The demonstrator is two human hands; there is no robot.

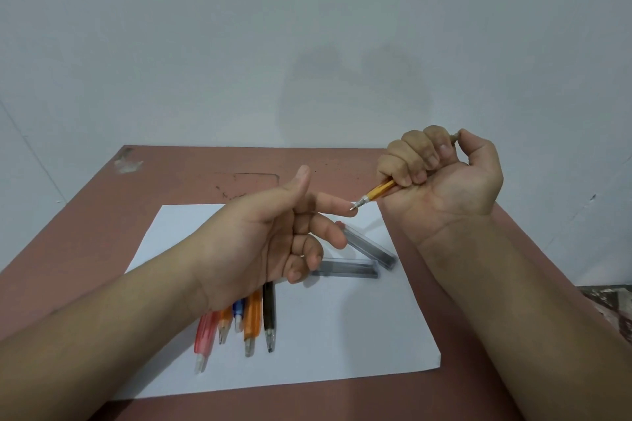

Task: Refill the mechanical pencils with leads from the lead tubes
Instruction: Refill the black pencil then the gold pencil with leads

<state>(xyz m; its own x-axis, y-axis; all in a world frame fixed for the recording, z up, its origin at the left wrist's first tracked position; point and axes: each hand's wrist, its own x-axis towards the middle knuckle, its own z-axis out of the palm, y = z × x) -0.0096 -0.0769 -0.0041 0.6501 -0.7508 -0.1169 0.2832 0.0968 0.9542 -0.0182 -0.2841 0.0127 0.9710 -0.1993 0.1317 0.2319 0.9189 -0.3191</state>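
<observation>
My right hand is raised above the table, fist closed around a yellow-orange mechanical pencil, thumb on its top end. The pencil's metal tip points left and touches the index fingertip of my left hand. That hand holds nothing, thumb up and the other fingers loosely curled. Two clear lead tubes lie on the white paper under the hands. Several mechanical pencils lie side by side on the paper, partly hidden by my left wrist: pink, orange, blue, orange and black.
The paper rests on a reddish-brown table that stands against a pale wall. A patterned floor shows beyond the table's right edge.
</observation>
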